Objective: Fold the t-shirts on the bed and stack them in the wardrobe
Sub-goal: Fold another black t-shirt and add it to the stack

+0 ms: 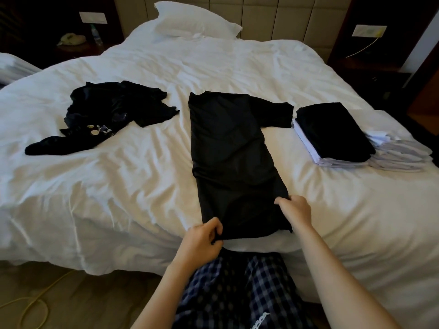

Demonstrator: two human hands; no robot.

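Black t-shirt (232,157): flat on the white duvet (118,186), middle of the bed, lengthwise from the near edge toward the headboard. Left side already folded in to a straight edge. Right sleeve (275,112) still spread out to the side. Hem at the near edge of the mattress.

Left hand (202,236): fingers curled, pinching the near-left corner of the hem.

Right hand (295,210): fingers and thumb closed on the shirt's right edge, a little above the hem. Cloth bunched at the grip.

Left of the shirt, well apart: loose heap of dark unfolded garments (114,110), a pale print showing on one, one long dark piece trailing toward the near left.

Right of the shirt, just beside the spread sleeve: stack of folded shirts (332,134), black on top, white layers beneath. Touching it on the far right: second stack of folded white shirts (401,153).

At the head of the bed: white pillow (197,20) against a padded headboard (285,15).

Far left, on a dark nightstand: telephone (71,39) and plastic bottle (96,34).

Far right: wall socket panel (368,30) with a yellow lead hanging from it.

Foreground: blue checked trousers (249,293) against the bed's edge. Yellow cable (35,302) looped on the wooden floor, lower left.
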